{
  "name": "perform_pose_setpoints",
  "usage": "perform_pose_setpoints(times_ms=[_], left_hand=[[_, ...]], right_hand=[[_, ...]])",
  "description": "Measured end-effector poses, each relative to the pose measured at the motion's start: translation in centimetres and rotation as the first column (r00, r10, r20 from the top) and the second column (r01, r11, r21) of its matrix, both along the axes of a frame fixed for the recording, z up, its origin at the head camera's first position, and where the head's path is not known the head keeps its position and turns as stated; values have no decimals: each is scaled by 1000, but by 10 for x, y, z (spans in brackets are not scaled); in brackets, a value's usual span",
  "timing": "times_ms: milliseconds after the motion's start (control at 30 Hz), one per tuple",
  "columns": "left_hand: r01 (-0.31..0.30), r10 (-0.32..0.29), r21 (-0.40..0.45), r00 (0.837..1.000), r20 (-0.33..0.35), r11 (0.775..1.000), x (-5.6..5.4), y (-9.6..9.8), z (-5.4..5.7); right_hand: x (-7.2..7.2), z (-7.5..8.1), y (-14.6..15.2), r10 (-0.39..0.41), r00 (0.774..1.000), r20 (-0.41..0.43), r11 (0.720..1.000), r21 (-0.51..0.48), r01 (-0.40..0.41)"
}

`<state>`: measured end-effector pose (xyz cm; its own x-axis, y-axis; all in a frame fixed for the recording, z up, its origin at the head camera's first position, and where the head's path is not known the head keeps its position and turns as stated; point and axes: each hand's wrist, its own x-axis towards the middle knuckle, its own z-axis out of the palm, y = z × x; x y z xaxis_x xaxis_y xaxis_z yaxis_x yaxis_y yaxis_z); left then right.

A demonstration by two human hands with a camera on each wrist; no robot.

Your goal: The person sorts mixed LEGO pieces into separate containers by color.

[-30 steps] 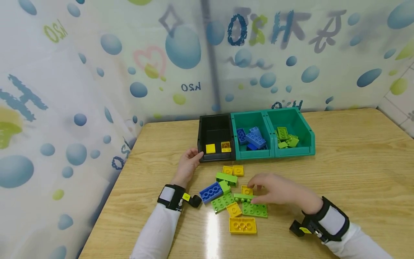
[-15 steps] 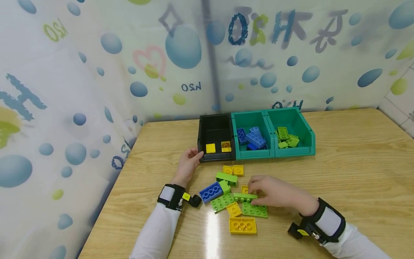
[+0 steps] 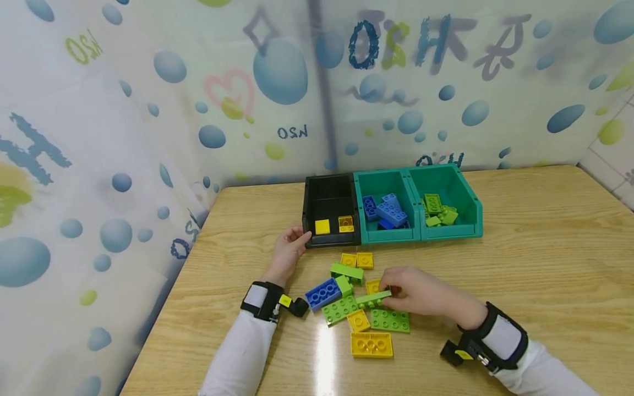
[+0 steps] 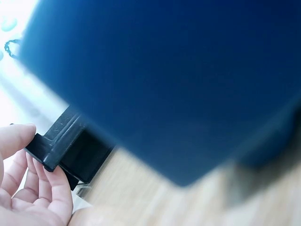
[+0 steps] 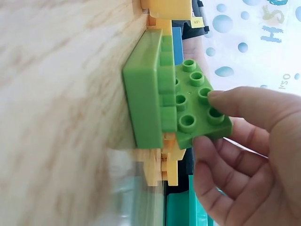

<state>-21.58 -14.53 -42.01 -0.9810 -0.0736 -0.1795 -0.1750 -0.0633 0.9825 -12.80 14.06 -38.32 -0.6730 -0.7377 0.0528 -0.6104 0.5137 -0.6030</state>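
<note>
My right hand pinches a green toy building brick between thumb and fingers. In the right wrist view, that green brick has its studs toward the thumb and stands tilted behind another green brick. A yellow brick lies beside the fingertips, partly hidden. My left hand grips the front left corner of a black bin. In the left wrist view, its thumb is on top of the bin's rim and the fingers are beneath. A blurred dark blue shape covers much of that view.
Two teal bins adjoin the black one: the middle holds blue bricks, the right green ones. Two yellow pieces sit in the black bin. Around the hands lie a blue brick, a yellow brick and several others.
My right hand has closed on the green brick, which is now tilted, its right end raised. My left hand stays at the black bin.
</note>
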Motion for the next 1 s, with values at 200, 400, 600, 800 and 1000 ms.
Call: perform_pose_setpoints(times_ms=[200, 400, 600, 800, 1000], left_hand=[[5, -5, -6, 1000, -6, 1000, -1, -1, -1], [4, -4, -2, 1000, -2, 1000, -1, -2, -1], [1, -1, 7, 1000, -4, 1000, -1, -3, 1], [4, -4, 3, 1000, -24, 1000, 0, -2, 0], [2, -1, 6, 1000, -27, 1000, -1, 0, -3]], right_hand=[[-1, 0, 1, 5, 1000, -8, 998, -55, -6], [-3, 5, 5, -33, 999, -8, 998, -59, 33], [-14, 23, 23, -121, 960, -251, 976, -204, 69], [-22, 39, 49, -368, 845, -388, 907, -350, 234], [-29, 45, 69, -574, 786, -228, 796, -379, 472]])
